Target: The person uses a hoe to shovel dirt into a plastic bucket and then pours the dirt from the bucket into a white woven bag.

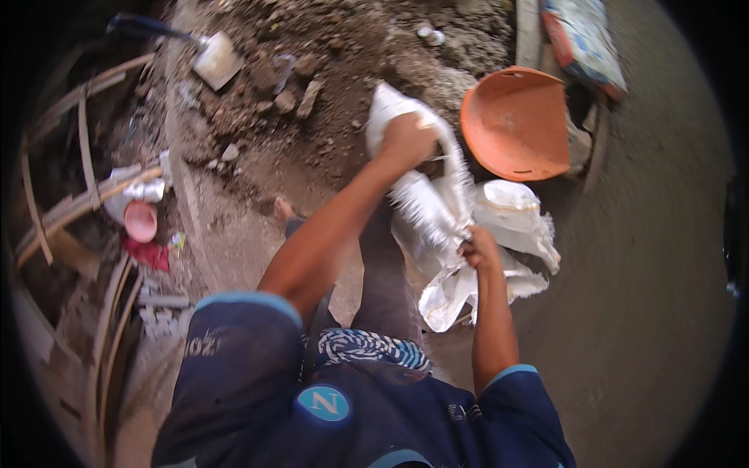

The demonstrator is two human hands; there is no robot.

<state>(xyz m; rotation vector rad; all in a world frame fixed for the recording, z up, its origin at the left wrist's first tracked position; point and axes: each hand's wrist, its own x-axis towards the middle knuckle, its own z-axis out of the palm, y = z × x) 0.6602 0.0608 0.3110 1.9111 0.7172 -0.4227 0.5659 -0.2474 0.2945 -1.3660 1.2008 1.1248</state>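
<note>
A white woven sack with frayed edges hangs between my hands in front of my legs. My left hand is closed on its upper part, at the far end. Lower and to the right, my right hand pinches a bunched edge of the same sack. More crumpled white sacking lies beside and beneath my right hand; whether it is a separate sack I cannot tell. Just beyond it rests an orange plastic scoop-shaped pan, touched by neither hand.
Loose soil and rubble spread ahead. A shovel with a dark handle lies far left. At left are a pink cup, a red cloth or wrapper and wooden strips. A printed bag lies far right, beside smooth grey ground.
</note>
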